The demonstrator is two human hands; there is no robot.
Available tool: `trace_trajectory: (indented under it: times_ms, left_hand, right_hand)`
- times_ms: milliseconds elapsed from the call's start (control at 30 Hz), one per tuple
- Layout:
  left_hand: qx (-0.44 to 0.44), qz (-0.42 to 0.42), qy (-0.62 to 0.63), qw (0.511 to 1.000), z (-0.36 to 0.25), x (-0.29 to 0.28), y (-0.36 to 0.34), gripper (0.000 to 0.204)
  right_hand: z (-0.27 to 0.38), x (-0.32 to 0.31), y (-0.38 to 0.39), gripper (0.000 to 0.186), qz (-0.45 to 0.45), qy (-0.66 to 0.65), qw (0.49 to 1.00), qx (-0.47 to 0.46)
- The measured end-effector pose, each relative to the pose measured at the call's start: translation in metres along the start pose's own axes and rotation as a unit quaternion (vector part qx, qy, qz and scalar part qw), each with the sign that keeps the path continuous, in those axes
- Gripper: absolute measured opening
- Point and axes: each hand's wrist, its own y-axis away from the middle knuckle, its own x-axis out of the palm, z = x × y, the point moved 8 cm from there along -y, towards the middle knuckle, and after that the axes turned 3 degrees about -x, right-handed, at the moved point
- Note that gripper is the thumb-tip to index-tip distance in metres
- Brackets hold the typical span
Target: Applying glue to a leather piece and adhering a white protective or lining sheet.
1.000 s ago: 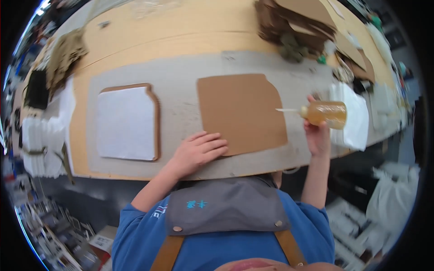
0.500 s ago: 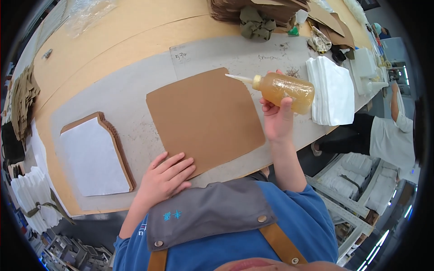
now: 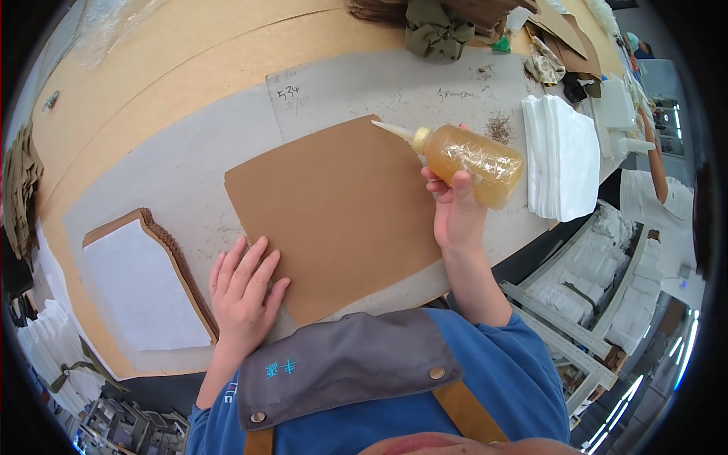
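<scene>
A brown flat panel (image 3: 334, 212) lies on the grey sheet in front of me. My right hand (image 3: 459, 208) grips a clear squeeze bottle (image 3: 474, 161) of amber liquid, tilted on its side. Its pale pointed nozzle reaches left to the panel's far right corner; whether the tip touches cannot be told. My left hand (image 3: 246, 292) lies with fingers spread at the panel's near left edge and holds nothing. To its left is a stack of brown pieces with a white sheet (image 3: 148, 288) on top.
Folded white cloth pieces (image 3: 560, 155) are stacked right of the bottle. At the far side lie a dark green cloth bundle (image 3: 438, 30) and brown pieces. White bundles fill a rack (image 3: 584, 273) at lower right. Another person in white (image 3: 656, 193) stands beyond the table's right end.
My left hand has slid left and away from me along the panel's edge, its fingers spreading. The bottle's nozzle has come nearer the panel's far corner. The view has shifted slightly.
</scene>
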Motion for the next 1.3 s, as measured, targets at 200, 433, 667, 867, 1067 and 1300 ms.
trace_trajectory:
  times_ms: [200, 433, 667, 867, 1067, 1300]
  left_hand:
    - [0.005, 0.002, 0.014, 1.000, -0.001, 0.000, 0.000, 0.046]
    - [0.009, -0.001, 0.016, 1.000, -0.001, 0.000, -0.001, 0.046]
    - [0.004, 0.000, 0.018, 1.000, -0.001, -0.001, -0.002, 0.045]
    - [0.001, 0.000, 0.021, 1.000, 0.001, -0.001, -0.002, 0.045]
    - [0.001, 0.001, 0.023, 1.000, 0.001, 0.000, -0.003, 0.044]
    - [0.000, 0.000, 0.030, 1.000, 0.003, -0.001, -0.002, 0.044]
  right_hand:
    - [0.003, 0.015, 0.004, 0.100, 0.032, 0.009, 0.999, 0.001]
    - [0.026, 0.022, 0.009, 0.125, 0.057, 0.034, 0.990, -0.126]
    - [0.021, 0.011, 0.007, 0.127, 0.014, 0.087, 0.995, -0.047]
    - [0.016, 0.007, 0.006, 0.114, 0.041, 0.040, 0.998, -0.024]
    - [0.015, 0.013, 0.006, 0.127, -0.003, 0.120, 0.992, -0.047]
    - [0.007, 0.020, 0.010, 0.124, 0.015, 0.098, 0.995, -0.020]
